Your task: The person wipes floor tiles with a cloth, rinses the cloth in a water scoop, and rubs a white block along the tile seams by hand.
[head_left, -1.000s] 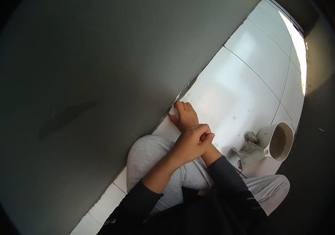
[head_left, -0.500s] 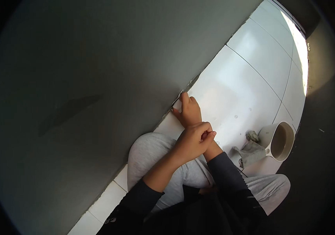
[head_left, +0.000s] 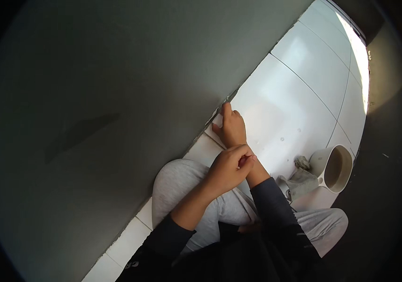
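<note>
My right hand [head_left: 234, 128] reaches to the seam where the grey wall [head_left: 130, 84] meets the white floor tiles [head_left: 285, 98]. Its index finger points up along the seam, touching or very near it, and the thumb stands apart from it. My left hand [head_left: 231, 167] is curled into a loose fist just below, crossing over or against my right wrist. Anything inside that fist is hidden from view.
At the right stands a white plastic dipper [head_left: 320, 162], tilted toward me in view, with brownish contents. Beside it lie a grey cloth [head_left: 303, 184] and a small crumpled lump [head_left: 302, 162]. My bent knees in grey trousers [head_left: 177, 181] are close to the wall.
My right hand has slid slightly up and to the right along the wall seam. The left fist has barely shifted, and the dipper and cloth stay put.
</note>
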{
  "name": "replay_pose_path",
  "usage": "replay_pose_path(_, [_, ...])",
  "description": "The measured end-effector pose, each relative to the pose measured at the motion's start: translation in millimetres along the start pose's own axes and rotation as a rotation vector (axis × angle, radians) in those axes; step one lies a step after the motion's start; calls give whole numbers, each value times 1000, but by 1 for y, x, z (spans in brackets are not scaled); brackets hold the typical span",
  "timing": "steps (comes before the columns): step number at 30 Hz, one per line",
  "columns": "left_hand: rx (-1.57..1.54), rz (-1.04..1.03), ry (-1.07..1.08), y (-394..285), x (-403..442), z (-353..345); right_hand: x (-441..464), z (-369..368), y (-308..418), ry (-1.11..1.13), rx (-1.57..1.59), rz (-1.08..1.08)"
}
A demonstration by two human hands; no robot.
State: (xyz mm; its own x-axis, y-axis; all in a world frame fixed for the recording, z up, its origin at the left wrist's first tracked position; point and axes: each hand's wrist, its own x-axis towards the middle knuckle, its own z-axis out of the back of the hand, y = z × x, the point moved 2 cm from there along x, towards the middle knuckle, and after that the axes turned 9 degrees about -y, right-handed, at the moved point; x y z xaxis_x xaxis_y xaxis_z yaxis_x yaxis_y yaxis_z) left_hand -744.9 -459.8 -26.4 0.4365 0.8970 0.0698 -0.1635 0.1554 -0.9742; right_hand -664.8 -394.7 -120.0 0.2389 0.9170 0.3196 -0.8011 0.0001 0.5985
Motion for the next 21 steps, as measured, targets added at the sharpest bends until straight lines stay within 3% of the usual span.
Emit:
replay_pose_path(3, [-25,25,8,5,3,-4,-18,-10,21,123,17,42])
replay_pose_path(9, [11,16,-15,3,-1,0,-8,-4,8,66,51,-55])
replay_pose_path(13, [-51,-7,-12,4,4,-6,-27,-12,25,188,27,17])
replay_pose_path(18, [25,8,-33,2,-1,0,-6,-4,7,12,7,3])
replay_pose_path(21, [-9,26,-25,6,4,-4,-23,-13,22,109,18,13])
